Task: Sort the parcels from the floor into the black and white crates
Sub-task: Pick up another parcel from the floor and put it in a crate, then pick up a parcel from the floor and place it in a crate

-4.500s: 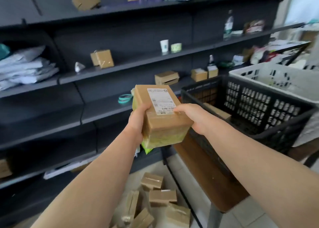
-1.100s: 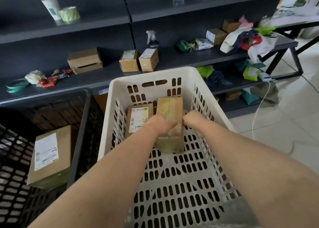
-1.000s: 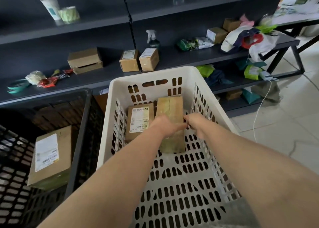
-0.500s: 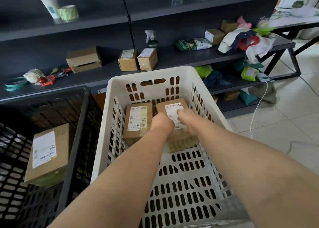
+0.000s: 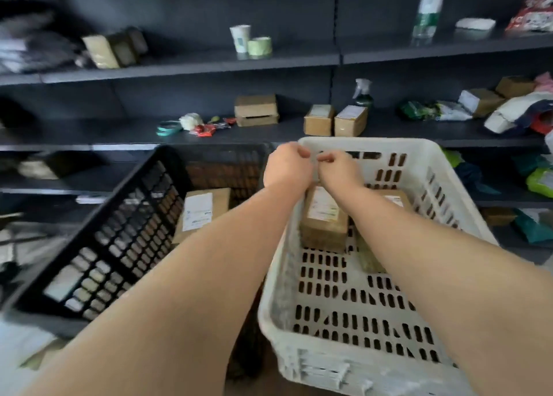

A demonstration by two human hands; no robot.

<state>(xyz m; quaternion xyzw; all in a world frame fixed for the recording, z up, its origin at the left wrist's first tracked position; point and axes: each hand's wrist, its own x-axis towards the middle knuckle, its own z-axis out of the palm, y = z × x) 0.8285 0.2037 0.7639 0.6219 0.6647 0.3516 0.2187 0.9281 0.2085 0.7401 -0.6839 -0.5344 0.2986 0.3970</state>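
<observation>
The white crate (image 5: 374, 143) holds two brown parcels side by side. The left parcel (image 5: 324, 216) lies label up; the right parcel (image 5: 395, 199) is mostly hidden under my right forearm. The black crate (image 5: 119, 246) stands to the left with one labelled parcel (image 5: 203, 210) inside. My left hand (image 5: 287, 168) and my right hand (image 5: 339, 169) hover close together above the white crate's far left corner. Their fingers are loosely curled and hold nothing.
Dark shelving runs behind both crates. It carries two small boxes (image 5: 335, 120), a flat box (image 5: 256, 110), a spray bottle (image 5: 362, 91), a paper cup (image 5: 240, 37), a water bottle (image 5: 426, 9) and bags at the right. The picture is motion-blurred at the left.
Both hands have let go of the parcel in the white crate and risen up and away from it. The view has swung left, showing more of the black crate.
</observation>
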